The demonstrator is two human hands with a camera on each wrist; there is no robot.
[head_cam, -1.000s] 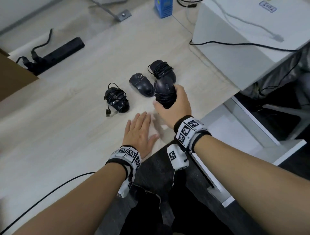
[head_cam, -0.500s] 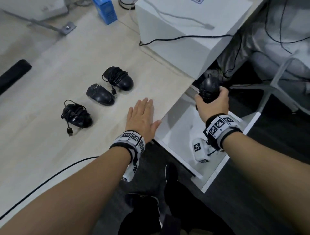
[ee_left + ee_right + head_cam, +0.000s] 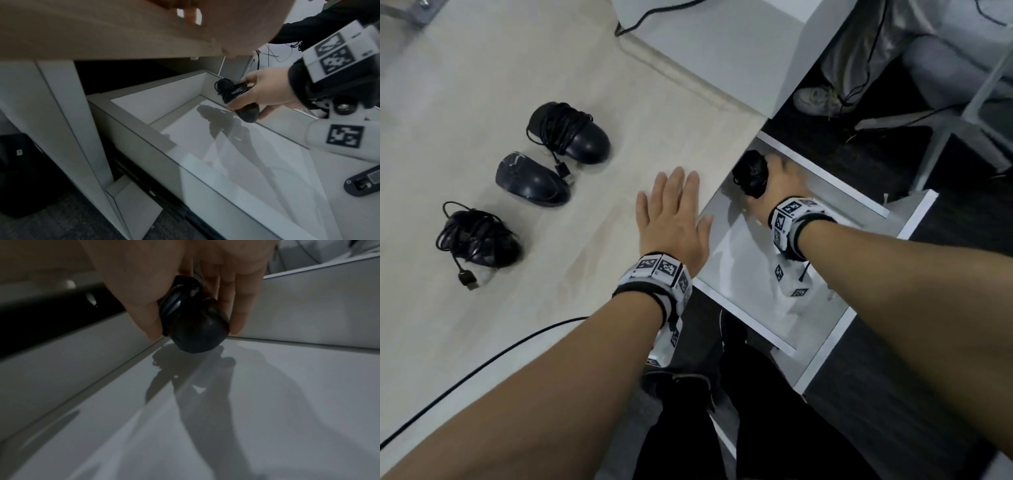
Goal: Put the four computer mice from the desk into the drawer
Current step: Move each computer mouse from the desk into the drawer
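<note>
My right hand grips a black mouse with its cord wound round it, low inside the open white drawer near its far corner. From the right wrist the mouse hangs just above the drawer floor, thumb and fingers around it. From the left wrist the same mouse is held by the right hand over the drawer. Three black mice stay on the desk: a cord-wrapped one, a plain one, another wrapped one. My left hand lies flat on the desk edge.
A white box with a black cable stands at the desk's back right. A thin black cable crosses the desk's near edge. Beyond the drawer are a chair leg and someone's shoe on the dark floor.
My right hand carried the mouse off the desk, out to the right, then down into the drawer. The left hand stayed flat on the desk. The view swung right.
</note>
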